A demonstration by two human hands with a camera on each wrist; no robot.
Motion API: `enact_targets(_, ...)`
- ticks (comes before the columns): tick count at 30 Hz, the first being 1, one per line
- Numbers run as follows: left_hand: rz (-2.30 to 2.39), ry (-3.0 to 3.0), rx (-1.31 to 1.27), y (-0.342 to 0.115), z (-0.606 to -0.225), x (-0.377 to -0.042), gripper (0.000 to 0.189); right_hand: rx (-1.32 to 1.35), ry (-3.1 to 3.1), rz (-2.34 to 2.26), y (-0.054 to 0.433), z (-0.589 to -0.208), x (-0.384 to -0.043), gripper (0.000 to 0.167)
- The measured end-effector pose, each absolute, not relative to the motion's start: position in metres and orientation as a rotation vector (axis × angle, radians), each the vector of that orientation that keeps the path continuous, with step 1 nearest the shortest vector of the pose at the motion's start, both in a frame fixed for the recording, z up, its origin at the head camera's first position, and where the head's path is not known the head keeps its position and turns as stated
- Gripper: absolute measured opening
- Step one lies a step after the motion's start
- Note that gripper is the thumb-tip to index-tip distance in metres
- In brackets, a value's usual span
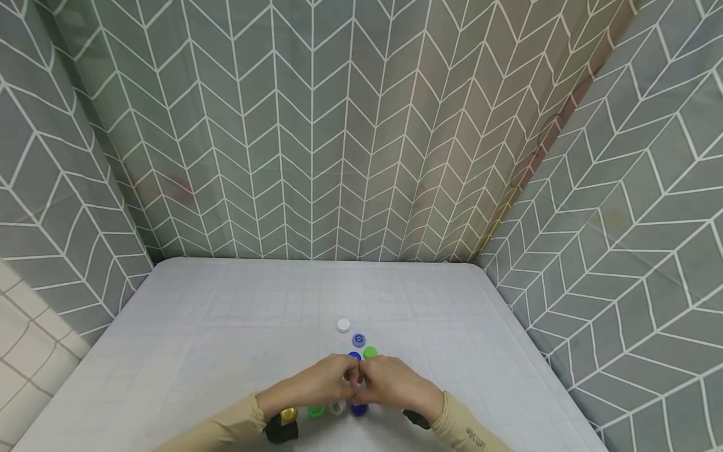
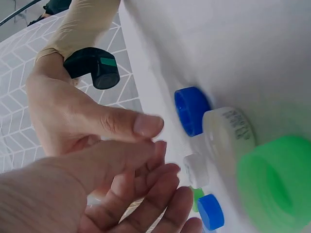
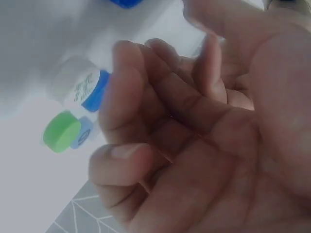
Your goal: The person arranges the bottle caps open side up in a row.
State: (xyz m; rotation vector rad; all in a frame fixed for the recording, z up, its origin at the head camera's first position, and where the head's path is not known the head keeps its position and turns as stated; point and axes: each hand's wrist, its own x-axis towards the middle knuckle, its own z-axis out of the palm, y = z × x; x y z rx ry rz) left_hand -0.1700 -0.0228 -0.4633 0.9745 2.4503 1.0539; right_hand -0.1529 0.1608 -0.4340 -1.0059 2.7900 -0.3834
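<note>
Both hands meet fingertip to fingertip just above a group of bottle caps on the table. My left hand (image 1: 324, 382) has loosely bent fingers, and nothing shows between them in the left wrist view. Facing it, my right hand (image 1: 395, 383) has relaxed, curved fingers and a bare palm. Below the hands lie a dark blue cap (image 1: 359, 410), a clear cap with print (image 2: 227, 131), a green cap (image 1: 315, 411) and a gold cap (image 1: 289, 415). Beyond them are a blue cap (image 2: 211, 212), a bright green cap (image 1: 369, 352), a light blue cap (image 1: 358, 339) and a white cap (image 1: 343, 325).
The table (image 1: 226, 326) has a white cloth. Patterned grey curtains (image 1: 316, 138) stand behind it and at both sides. A dark wrist camera (image 1: 281, 429) sits by the left wrist, and another dark wrist camera (image 1: 417, 419) by the right.
</note>
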Motion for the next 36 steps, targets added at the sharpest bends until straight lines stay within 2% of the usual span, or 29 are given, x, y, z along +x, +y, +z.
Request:
enact_targets(7,1.097,2.526,0.917,-0.023,-0.462,-0.182,0.017,-1.022,2.89,-0.47,0.164,-0.437,-0.163,0.026)
enact_targets(16,1.1,2.609,0.808,-0.024,-0.47,-0.195,0.021,-0.839,2.975,-0.549,0.166,-0.446,-0.176,0.041)
enact_targets(36,0.979,2.672,0.769,-0.019,-0.48,-0.21,0.038,-0.703,3.083,-0.423,0.163,-0.46,-0.185,0.039)
